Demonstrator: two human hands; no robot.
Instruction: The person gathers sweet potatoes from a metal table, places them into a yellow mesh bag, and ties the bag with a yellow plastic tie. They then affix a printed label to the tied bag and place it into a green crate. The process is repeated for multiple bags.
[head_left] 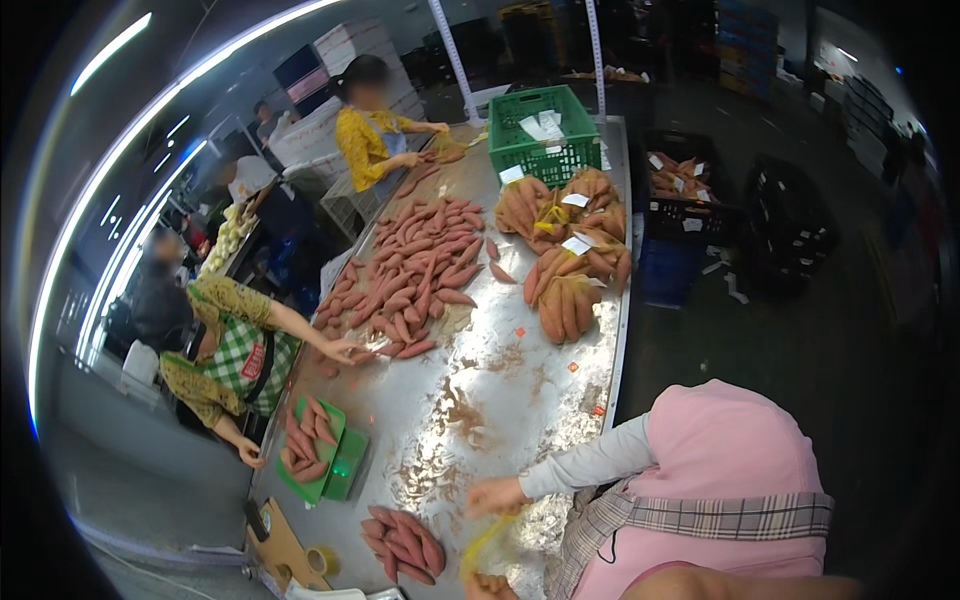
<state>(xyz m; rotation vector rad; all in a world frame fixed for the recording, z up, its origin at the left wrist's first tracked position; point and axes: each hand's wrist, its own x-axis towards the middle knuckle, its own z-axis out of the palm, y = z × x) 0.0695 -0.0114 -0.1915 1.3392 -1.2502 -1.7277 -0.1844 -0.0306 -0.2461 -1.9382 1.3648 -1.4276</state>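
Note:
My right hand [497,497], in a grey sleeve, is closed on a yellow mesh bag [484,543] above the table's near end. Cut off by the lower edge, my left hand [488,588] is closed on the lower part of the same bag. The bag hangs thin between my hands, its outline blurred. Just left of it lies a small pile of sweet potatoes [405,545] on the metal tabletop [430,440]. Farther left, a green tray [326,452] of sweet potatoes rests on a green base.
A large heap of sweet potatoes [410,270] covers the far middle. Filled mesh bags [565,310] stand at the right edge before a green crate [540,150]. Two co-workers [245,350] stand along the left side. Tape [322,560] lies near the front left corner.

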